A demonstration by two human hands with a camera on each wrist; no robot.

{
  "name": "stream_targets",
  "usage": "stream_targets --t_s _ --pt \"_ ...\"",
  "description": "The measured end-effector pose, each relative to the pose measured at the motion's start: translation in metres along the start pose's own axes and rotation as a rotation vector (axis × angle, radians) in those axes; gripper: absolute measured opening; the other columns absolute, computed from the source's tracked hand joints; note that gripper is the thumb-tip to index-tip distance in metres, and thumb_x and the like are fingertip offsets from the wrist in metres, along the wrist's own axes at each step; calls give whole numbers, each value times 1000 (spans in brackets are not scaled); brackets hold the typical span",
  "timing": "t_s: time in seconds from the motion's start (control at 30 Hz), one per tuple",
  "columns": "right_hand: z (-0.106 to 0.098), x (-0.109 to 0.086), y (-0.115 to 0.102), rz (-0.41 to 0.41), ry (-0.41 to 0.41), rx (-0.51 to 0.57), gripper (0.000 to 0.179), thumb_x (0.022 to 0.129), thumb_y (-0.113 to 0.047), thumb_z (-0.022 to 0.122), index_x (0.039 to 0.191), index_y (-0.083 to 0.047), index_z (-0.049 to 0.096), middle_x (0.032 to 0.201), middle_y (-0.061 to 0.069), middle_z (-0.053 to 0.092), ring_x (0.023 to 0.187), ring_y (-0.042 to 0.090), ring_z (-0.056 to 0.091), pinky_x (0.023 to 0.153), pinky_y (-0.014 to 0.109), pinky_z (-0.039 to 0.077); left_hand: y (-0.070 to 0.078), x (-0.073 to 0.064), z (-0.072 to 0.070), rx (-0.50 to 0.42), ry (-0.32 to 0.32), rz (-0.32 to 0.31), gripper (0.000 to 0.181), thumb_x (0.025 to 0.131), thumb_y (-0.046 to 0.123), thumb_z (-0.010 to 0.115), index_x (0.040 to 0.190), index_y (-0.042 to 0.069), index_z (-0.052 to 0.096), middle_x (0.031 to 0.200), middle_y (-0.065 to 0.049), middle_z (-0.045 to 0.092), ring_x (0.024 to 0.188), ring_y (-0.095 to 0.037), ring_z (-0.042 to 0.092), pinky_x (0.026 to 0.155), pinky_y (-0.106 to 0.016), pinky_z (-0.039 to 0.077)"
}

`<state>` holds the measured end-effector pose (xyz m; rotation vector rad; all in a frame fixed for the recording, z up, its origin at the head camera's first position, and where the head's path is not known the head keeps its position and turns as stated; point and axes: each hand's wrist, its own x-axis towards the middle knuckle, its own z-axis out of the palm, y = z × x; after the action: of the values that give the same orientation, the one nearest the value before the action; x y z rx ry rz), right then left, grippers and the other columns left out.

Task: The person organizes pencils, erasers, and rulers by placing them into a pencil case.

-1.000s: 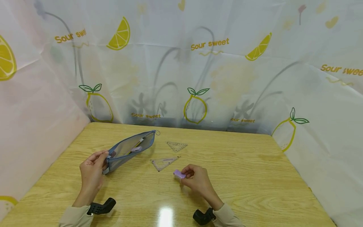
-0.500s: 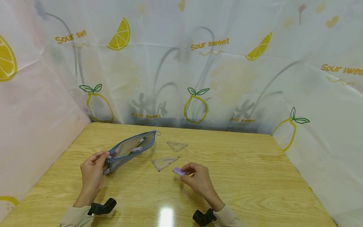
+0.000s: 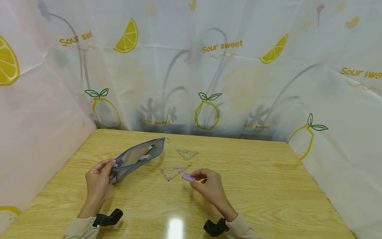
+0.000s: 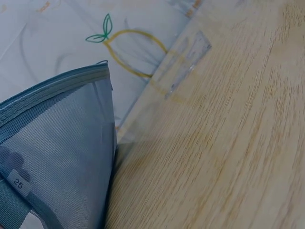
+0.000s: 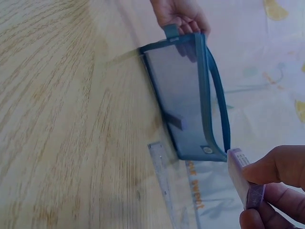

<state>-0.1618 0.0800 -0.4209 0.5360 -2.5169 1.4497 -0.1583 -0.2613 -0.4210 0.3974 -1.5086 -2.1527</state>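
My left hand [image 3: 99, 177] grips the near end of a blue mesh pencil case [image 3: 126, 172], whose zipped top gapes. Through its opening show a pencil [image 3: 142, 155] and a purple-and-white eraser [image 3: 145, 157]. Between thumb and fingers, my right hand [image 3: 210, 186] pinches another purple eraser [image 3: 188, 177] above the table. In the right wrist view this eraser [image 5: 244, 179] has a white printed side, and the case [image 5: 178, 100] stands beyond it. The left wrist view shows the case's mesh side [image 4: 71, 129] with a small "25" tag.
Two clear set squares lie flat on the wooden table [image 3: 262, 186]: a smaller triangle [image 3: 187, 153] toward the back and a longer triangle [image 3: 174, 171] nearer, between the hands. A lemon-print sheet [image 3: 179, 73] walls the back and both sides.
My right hand has lifted the eraser slightly, away from my body. The left hand and the pencil case stay nearly where they were.
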Motion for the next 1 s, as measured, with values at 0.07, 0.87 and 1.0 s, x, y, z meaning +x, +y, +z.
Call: stream_targets --t_s 0.07,0.87,1.0 --pt "0 1 0 -5 6 2 13 79 -6 76 90 -12 74 87 -5 69 77 13 63 64 27 50 0 0 0 0 0 -4 9 92 6 68 91 1 75 75 -1 72 63 -6 66 53 -18 51" --pt "-1 10 -14 -73 56 100 17 79 -4 78 92 -13 75 93 -5 70 80 15 65 69 30 53 0 1 -2 -16 -25 11 9 92 6 67 90 0 74 77 -3 73 66 -7 68 53 -19 52" --pt "-2 12 -19 -83 43 122 17 79 -4 78 93 -12 75 92 -4 70 80 16 65 69 30 53 0 2 -1 -9 -33 17 9 92 6 67 90 1 74 77 -2 73 66 -7 67 53 -18 51"
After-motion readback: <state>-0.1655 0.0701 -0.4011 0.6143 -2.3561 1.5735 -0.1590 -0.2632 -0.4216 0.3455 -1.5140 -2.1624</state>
